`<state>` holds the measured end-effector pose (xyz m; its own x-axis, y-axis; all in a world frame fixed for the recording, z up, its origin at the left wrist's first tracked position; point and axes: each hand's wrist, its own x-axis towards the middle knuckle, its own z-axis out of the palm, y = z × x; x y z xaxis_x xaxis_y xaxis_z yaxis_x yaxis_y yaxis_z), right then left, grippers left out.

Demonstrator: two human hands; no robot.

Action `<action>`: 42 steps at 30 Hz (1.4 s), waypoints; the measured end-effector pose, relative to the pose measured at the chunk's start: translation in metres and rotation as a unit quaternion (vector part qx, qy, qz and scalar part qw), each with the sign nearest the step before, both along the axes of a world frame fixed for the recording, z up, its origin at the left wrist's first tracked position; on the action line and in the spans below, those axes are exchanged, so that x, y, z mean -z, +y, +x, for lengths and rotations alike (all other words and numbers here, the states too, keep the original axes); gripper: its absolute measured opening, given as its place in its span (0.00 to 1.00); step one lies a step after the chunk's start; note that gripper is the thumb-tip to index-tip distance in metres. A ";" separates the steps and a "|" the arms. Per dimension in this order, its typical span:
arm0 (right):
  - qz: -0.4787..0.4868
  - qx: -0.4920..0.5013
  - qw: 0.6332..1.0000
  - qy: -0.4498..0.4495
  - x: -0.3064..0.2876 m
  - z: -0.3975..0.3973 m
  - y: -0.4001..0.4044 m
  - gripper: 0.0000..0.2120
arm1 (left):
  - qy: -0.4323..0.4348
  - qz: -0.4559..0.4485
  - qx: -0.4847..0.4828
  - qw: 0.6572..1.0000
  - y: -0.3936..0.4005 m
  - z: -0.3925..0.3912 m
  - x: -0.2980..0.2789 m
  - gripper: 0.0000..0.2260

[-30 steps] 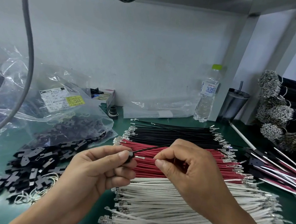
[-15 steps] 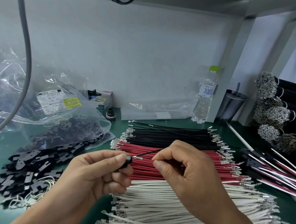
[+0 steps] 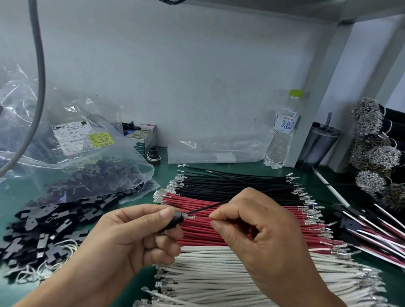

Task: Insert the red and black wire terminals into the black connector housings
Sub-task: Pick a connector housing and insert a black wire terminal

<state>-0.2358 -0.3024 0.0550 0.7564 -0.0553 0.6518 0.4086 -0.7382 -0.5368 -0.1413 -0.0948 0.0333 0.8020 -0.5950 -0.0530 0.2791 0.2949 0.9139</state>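
We see a small black plastic connector housing (image 3: 174, 221) held above the red wire bundle (image 3: 237, 221), a thin black wire's (image 3: 206, 207) silver metal terminal (image 3: 189, 217) at its opening.

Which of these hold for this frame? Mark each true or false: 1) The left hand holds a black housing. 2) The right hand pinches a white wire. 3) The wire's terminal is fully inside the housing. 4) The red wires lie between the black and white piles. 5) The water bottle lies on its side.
1) True: the left hand grips the black housing at thumb and fingertip.
2) False: the right hand pinches a black wire.
3) False: the metal terminal still shows, just outside the housing.
4) True: the red wires lie between the black pile and the white pile.
5) False: the water bottle stands upright by the wall.
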 end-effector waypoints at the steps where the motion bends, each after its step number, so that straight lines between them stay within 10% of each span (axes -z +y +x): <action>1: -0.003 -0.005 1.000 0.001 0.000 0.000 0.000 0.03 | 0.000 0.000 0.001 1.000 0.000 0.000 0.000 0.32; 14: -0.221 0.067 0.966 -0.117 0.003 0.000 0.000 0.02 | 0.030 0.052 0.011 0.998 0.003 0.001 -0.002 0.27; 42: -0.082 0.020 0.996 -0.032 0.013 0.001 0.011 0.07 | 0.066 0.052 0.025 0.996 0.003 0.000 -0.010 0.07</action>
